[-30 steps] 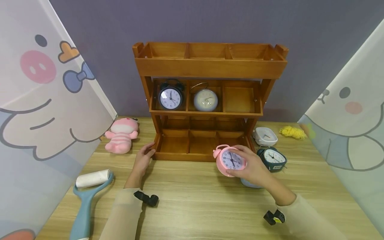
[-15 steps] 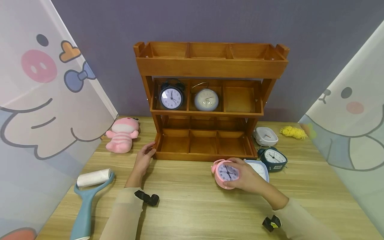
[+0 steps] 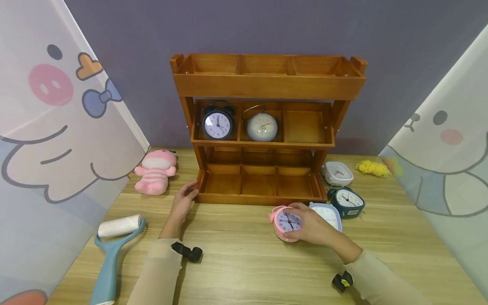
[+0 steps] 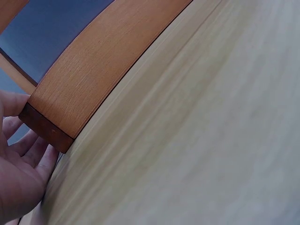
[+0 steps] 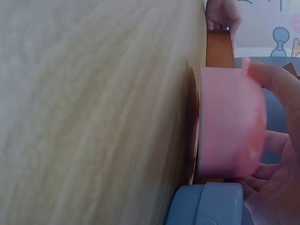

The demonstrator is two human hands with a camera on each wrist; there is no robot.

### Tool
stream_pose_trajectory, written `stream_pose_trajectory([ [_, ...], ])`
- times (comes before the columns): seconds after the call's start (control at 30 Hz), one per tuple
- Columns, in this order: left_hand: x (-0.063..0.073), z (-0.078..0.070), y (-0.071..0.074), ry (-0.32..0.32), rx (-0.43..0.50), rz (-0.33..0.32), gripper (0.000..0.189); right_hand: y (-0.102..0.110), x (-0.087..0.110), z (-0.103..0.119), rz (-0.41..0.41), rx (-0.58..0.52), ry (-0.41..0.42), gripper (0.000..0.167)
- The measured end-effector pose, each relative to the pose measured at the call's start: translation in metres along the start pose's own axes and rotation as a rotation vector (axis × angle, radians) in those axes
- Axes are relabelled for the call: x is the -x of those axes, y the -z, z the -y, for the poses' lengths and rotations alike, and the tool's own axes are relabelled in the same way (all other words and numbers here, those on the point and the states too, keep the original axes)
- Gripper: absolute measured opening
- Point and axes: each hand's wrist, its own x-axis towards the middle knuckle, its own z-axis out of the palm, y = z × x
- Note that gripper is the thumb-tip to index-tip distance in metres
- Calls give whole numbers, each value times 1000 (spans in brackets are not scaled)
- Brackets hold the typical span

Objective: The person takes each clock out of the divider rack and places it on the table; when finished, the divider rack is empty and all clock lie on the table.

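My right hand (image 3: pixel 309 223) holds a round pink alarm clock (image 3: pixel 282 229) by its sides, dial facing up. In the right wrist view the clock's back is right at the tabletop, and a light-blue clock body (image 5: pixel 218 204) is just beside it. That clock, a blue-rimmed square one (image 3: pixel 328 215), is partly hidden behind my hand in the head view. On the other side, my left hand (image 3: pixel 182 204) grips the lower front left corner of a wooden tiered shelf (image 3: pixel 263 199), thumb on one face and fingers against its end (image 4: pixel 47 129).
A black twin-bell clock (image 3: pixel 217 124) and a pale round clock (image 3: pixel 262 127) occupy the middle tier. To the right are a dark green clock (image 3: pixel 347 202), a white clock (image 3: pixel 337 173) and yellow cord (image 3: pixel 372 168). A pink plush (image 3: pixel 155 173) and lint roller (image 3: pixel 110 250) lie left.
My right hand has brought the pink clock down from the shelf's lower right front toward me, close to the tabletop. The blue-rimmed clock shows more. My left hand keeps its place.
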Motion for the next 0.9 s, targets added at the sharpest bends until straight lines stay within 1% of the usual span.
stream_pose_trajectory([
  [0.1,1,-1,0,0,3,-1,41,1,-1,0,14,18,15,69],
  [0.27,3,-3,0,-1,-4,4,41,2,-1,-2,47,4,23,70],
  [0.5,4,0,1,4,-4,3,41,3,-1,-4,70,7,63,71],
  [0.73,3,0,1,0,-11,-3,41,8,-2,-2,111,0,49,71],
  [0.83,2,1,0,-5,-11,-7,41,13,-5,0,128,10,42,67],
  [0.9,2,1,0,-11,-15,-13,41,17,-8,2,121,15,44,63],
])
